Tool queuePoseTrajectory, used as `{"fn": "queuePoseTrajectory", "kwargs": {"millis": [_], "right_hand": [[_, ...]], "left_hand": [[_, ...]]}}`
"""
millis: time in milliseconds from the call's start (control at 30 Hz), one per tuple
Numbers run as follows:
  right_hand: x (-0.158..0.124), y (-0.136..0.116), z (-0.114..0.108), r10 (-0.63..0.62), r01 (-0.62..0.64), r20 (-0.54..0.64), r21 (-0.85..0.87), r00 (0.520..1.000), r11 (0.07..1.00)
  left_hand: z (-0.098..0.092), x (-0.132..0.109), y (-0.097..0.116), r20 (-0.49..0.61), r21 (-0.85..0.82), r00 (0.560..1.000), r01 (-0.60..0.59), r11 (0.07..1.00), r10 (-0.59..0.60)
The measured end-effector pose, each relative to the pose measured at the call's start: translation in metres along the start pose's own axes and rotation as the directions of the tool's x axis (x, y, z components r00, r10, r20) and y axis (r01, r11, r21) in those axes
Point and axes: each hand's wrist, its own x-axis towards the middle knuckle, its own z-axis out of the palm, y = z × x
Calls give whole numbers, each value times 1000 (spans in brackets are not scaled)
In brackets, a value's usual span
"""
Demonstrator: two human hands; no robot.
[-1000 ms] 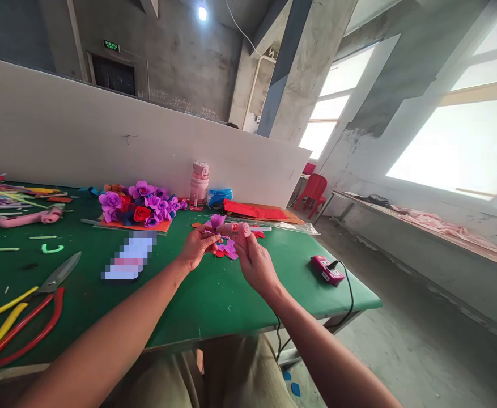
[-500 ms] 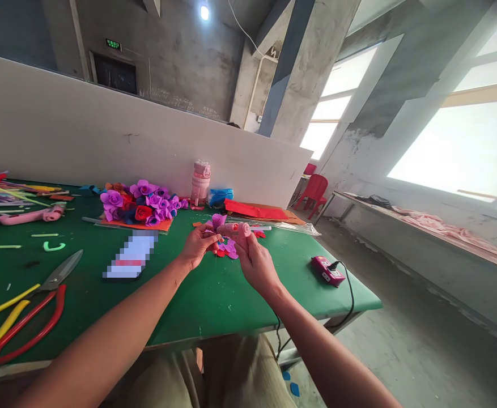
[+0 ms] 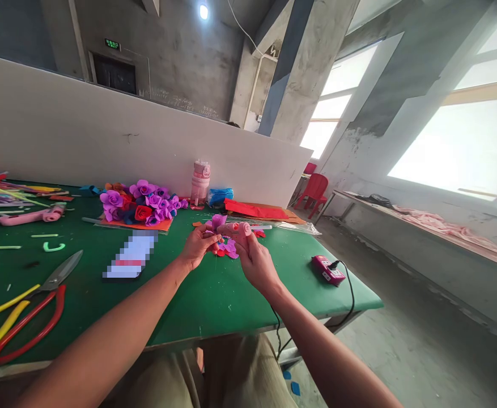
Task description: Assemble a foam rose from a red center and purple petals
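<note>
Holding a pink glue gun point(image 3: 237, 229) in our closed right hand point(image 3: 254, 262); left hand point(image 3: 196, 247) pinches a purple foam flower point(image 3: 217, 222) over the green table point(image 3: 197, 294). Light, soft, crushable: we grip it low.

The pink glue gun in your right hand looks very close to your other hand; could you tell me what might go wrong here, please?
1. The glue gun in the right hand points toward the left hand pinching a purple flower; the fingertips could get burned.
2. Its cord hangs over the table edge and could snag.
3. Loose petals beneath could catch drips.
</note>
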Motion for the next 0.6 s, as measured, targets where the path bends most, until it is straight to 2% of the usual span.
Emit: {"fn": "queuePoseTrajectory", "kwargs": {"millis": [233,467,533,600], "right_hand": [[-2,-3,-4,7,-7,-13,13,1000,1000],[-1,-1,-2,17,-17,-14,4,1000,1000],[-2,3,-2,46,-44,-38,61,998,997],[-3,7,-3,117,-110,-24,189,993,976]], "left_hand": [[0,1,-2,-29,-18,1000,8,1000,-9],[0,0,-2,-13,-18,1000,2,1000,-2],[0,0,-2,-25,-29,1000,9,1000,-10],[1,0,-1,-23,-35,999,25,999,-25]]}}
